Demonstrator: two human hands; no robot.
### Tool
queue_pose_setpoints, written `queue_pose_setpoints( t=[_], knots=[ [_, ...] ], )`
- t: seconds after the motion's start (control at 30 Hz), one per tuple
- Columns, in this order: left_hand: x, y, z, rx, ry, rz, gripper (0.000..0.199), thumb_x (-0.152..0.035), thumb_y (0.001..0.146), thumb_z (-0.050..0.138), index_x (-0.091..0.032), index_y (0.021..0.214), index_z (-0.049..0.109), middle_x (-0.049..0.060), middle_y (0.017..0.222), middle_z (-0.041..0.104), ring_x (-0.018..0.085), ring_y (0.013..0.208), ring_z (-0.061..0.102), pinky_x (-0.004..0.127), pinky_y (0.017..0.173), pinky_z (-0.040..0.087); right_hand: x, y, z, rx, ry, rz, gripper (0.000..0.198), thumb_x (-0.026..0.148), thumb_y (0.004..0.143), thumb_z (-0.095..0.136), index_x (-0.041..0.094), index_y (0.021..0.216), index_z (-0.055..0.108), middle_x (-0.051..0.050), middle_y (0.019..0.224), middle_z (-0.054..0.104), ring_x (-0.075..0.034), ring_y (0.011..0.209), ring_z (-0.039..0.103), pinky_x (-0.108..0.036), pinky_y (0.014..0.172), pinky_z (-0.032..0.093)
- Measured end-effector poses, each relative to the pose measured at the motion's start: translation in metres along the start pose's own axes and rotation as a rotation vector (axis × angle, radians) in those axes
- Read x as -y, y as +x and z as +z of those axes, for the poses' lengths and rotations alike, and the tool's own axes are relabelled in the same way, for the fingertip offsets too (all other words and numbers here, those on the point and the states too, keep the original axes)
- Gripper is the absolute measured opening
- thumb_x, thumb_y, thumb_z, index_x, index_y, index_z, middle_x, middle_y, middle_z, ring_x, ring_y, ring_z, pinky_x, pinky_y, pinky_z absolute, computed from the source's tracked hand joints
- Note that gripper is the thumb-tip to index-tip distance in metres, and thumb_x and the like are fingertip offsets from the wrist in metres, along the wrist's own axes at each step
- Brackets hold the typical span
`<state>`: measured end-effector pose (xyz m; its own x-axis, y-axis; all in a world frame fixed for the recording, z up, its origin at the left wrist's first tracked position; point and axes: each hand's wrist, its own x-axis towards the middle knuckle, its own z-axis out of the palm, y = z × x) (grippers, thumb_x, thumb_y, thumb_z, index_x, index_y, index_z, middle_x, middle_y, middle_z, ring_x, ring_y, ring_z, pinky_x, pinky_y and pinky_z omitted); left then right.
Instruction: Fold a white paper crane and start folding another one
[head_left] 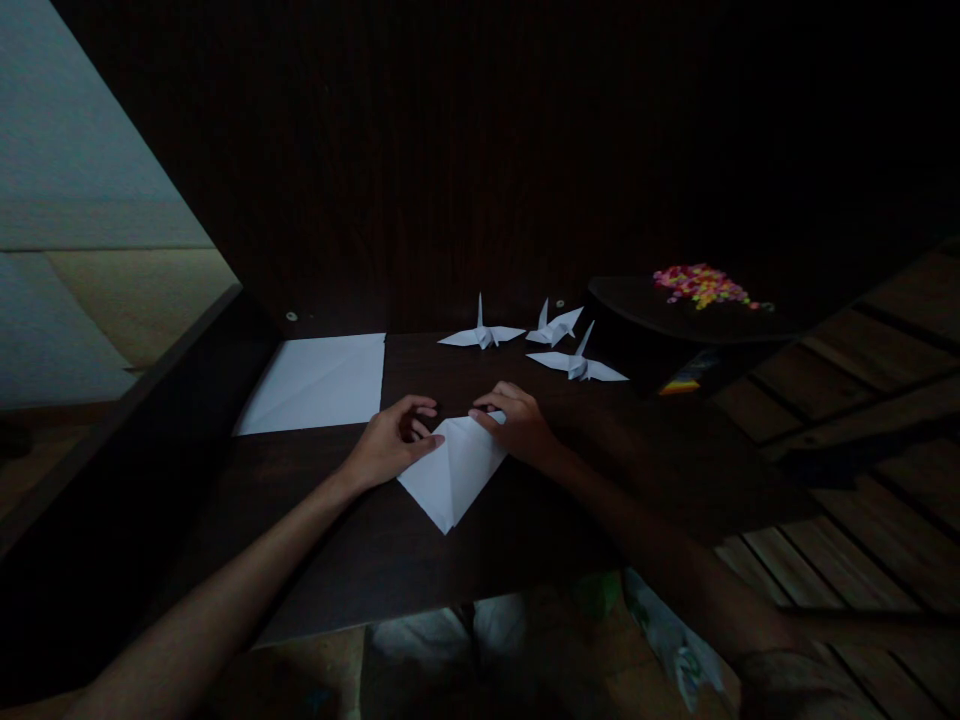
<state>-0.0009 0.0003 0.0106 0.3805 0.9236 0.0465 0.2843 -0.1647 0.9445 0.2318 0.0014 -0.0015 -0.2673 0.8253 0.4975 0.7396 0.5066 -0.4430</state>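
A folded sheet of white paper (454, 470) lies on the dark table, one corner pointing toward me and a crease running down its middle. My left hand (397, 438) is at its upper left edge, thumb on the paper and fingers curled beside it. At the upper right corner, my right hand (514, 422) pinches the paper between thumb and bent fingers. Beyond my hands stand three white paper cranes: one on the left (484, 336), one behind on the right (553, 328), and one nearer on the right (578, 366).
A flat white paper sheet (319, 385) lies at the back left of the dark table (337, 560). Small colourful pieces (705, 285) are heaped on a raised dark shelf (630, 305) at right. A dark side board (135, 450) borders the left, and slatted wood (847, 560) is at right.
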Motion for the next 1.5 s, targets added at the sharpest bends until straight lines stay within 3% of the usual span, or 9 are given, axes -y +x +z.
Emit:
queue_pose_setpoints(
  t=[0.13,0.33,0.53,0.93,1.03,1.2,1.33,1.5],
  knots=[
    [0.0,-0.002,0.001,-0.016,0.238,0.217,0.031,-0.029,0.079,0.068,-0.018,0.108,0.063,0.006,0.098,0.064,0.014,0.071,0.063,0.027,0.064,0.052,0.006,-0.002,-0.001,0.006,-0.158,-0.089,0.017,0.03,0.086,0.064,0.018,0.092,0.072,-0.009,0.099,0.068,-0.026,0.097,0.056,-0.046,0.088,0.041],
    [-0.004,-0.003,-0.001,0.037,0.402,0.416,0.021,-0.021,0.085,0.059,-0.02,0.104,0.068,0.007,0.106,0.066,0.017,0.087,0.063,0.03,0.078,0.053,0.015,-0.007,0.001,0.228,0.096,-0.259,0.025,0.032,0.091,0.057,0.019,0.109,0.069,-0.01,0.121,0.062,-0.024,0.113,0.053,-0.042,0.098,0.043],
    [-0.002,-0.004,0.0,0.035,0.447,0.479,0.021,-0.017,0.086,0.058,-0.018,0.106,0.066,0.008,0.107,0.064,0.019,0.098,0.063,0.033,0.086,0.052,0.015,-0.011,0.003,0.361,0.147,-0.316,0.054,0.047,0.083,0.067,0.016,0.127,0.06,-0.016,0.134,0.055,-0.028,0.124,0.049,-0.045,0.103,0.043],
    [-0.001,-0.004,-0.005,0.097,0.524,0.524,0.019,-0.019,0.089,0.055,-0.019,0.105,0.066,0.008,0.112,0.064,0.02,0.105,0.06,0.037,0.094,0.049,0.008,-0.013,0.012,0.391,0.03,-0.356,0.068,0.054,0.078,0.069,0.014,0.132,0.056,-0.018,0.139,0.052,-0.031,0.133,0.043,-0.049,0.107,0.038],
    [-0.002,-0.003,-0.011,0.162,0.57,0.517,0.021,-0.021,0.09,0.056,-0.02,0.108,0.067,0.007,0.111,0.066,0.021,0.106,0.058,0.039,0.095,0.047,0.01,-0.013,0.011,0.374,-0.019,-0.396,0.066,0.054,0.08,0.067,0.015,0.131,0.057,-0.017,0.138,0.053,-0.032,0.133,0.043,-0.05,0.106,0.038],
    [-0.005,-0.002,-0.015,0.202,0.608,0.507,0.019,-0.024,0.091,0.056,-0.02,0.102,0.071,0.007,0.104,0.068,0.021,0.101,0.058,0.037,0.092,0.047,0.014,-0.012,0.007,0.312,-0.094,-0.48,0.044,0.055,0.081,0.065,0.021,0.109,0.07,-0.009,0.127,0.064,-0.031,0.126,0.049,-0.048,0.098,0.04],
    [-0.005,-0.002,-0.016,0.217,0.613,0.513,0.02,-0.023,0.091,0.055,-0.019,0.104,0.071,0.007,0.108,0.069,0.021,0.101,0.057,0.038,0.092,0.047,0.017,-0.011,0.005,0.361,-0.129,-0.533,0.038,0.051,0.086,0.061,0.02,0.106,0.071,-0.01,0.126,0.065,-0.027,0.114,0.055,-0.042,0.085,0.044],
    [-0.007,-0.004,-0.018,0.254,0.604,0.514,0.018,-0.019,0.091,0.052,-0.018,0.097,0.069,0.008,0.116,0.067,0.023,0.114,0.052,0.04,0.098,0.045,0.017,-0.009,0.002,0.411,-0.088,-0.571,0.028,0.044,0.088,0.062,0.02,0.099,0.073,-0.008,0.12,0.068,-0.026,0.111,0.055,-0.04,0.082,0.045]
  ],
)
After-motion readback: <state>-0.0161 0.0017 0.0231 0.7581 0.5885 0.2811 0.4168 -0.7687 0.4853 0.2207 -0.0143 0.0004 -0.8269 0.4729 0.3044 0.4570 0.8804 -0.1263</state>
